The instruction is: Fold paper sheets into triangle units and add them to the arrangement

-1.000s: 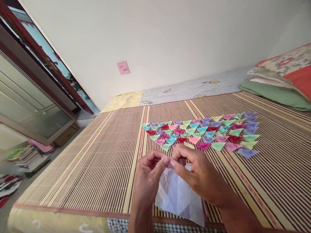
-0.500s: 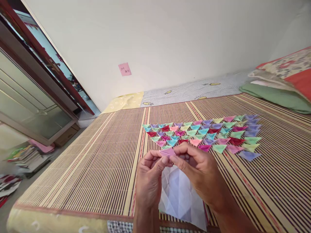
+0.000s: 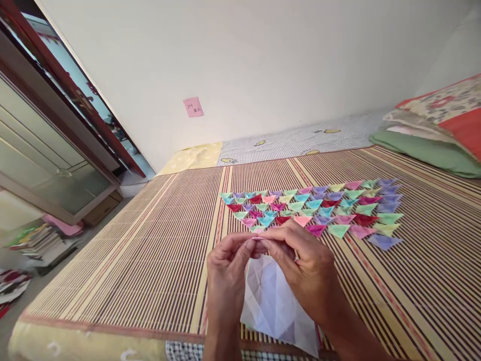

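Between the fingertips of both hands is a small pink folded paper (image 3: 257,238), now seen almost edge-on. My left hand (image 3: 227,268) pinches its left end with thumb and forefinger. On its right end, the thumb and fingers of my right hand (image 3: 306,265) are closed, and part of the paper is hidden behind them. Beneath the hands a creased, whitish translucent sheet (image 3: 276,306) lies near the mat's front edge. Just beyond my fingers, several rows of small folded paper boats (image 3: 315,203) in many colours stand on the striped mat (image 3: 150,250).
Folded cloth (image 3: 424,150) and a patterned pillow (image 3: 447,108) are stacked at the far right. A white wall with a pink note (image 3: 193,107) rises behind the bed. To the left are a glass-panelled door (image 3: 56,150) and a pile of books (image 3: 39,240) on the floor side.
The pink paper has tilted from showing its flat face to nearly edge-on. Both hands have turned slightly and moved a little left, their fingertips drawn closer together.
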Demonstrator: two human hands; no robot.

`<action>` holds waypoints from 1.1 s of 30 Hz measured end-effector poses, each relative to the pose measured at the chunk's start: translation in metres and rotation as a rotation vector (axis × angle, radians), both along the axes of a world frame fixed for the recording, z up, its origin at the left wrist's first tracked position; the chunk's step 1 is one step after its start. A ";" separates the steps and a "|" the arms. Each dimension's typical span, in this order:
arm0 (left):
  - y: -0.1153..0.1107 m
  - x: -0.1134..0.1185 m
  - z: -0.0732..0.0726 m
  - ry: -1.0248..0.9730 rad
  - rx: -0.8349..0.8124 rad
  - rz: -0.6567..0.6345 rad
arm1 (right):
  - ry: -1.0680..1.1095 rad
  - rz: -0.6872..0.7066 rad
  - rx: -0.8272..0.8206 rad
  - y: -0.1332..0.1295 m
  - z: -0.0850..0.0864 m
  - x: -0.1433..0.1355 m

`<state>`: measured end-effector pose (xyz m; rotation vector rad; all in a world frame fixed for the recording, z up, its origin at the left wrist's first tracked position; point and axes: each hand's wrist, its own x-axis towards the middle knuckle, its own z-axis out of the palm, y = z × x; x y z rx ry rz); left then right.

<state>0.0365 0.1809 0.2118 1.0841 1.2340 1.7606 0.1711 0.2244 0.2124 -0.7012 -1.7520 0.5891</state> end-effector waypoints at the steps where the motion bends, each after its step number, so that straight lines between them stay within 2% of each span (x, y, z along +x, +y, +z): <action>1: 0.001 0.000 -0.001 -0.005 0.009 0.013 | 0.012 0.014 -0.022 -0.001 0.001 0.000; 5: 0.001 -0.002 -0.002 -0.010 0.022 0.040 | 0.044 0.049 -0.087 -0.002 0.003 -0.002; 12: -0.001 -0.005 0.002 0.046 0.019 0.009 | 0.109 0.080 -0.081 0.001 0.004 -0.002; 19: -0.001 -0.006 -0.001 0.095 0.086 0.022 | 0.215 0.056 -0.297 0.002 -0.003 -0.003; 21: -0.002 -0.007 0.000 0.127 0.090 0.034 | 0.211 0.054 -0.312 0.003 -0.002 -0.001; 23: -0.003 -0.007 0.001 0.151 0.090 0.047 | 0.164 0.030 -0.257 0.003 -0.001 0.001; 28: -0.005 -0.005 0.004 0.136 0.101 0.037 | 0.047 -0.049 0.040 0.003 0.001 0.004; 33: -0.004 -0.005 0.005 0.150 0.105 0.007 | 0.026 -0.055 0.133 0.003 0.000 0.003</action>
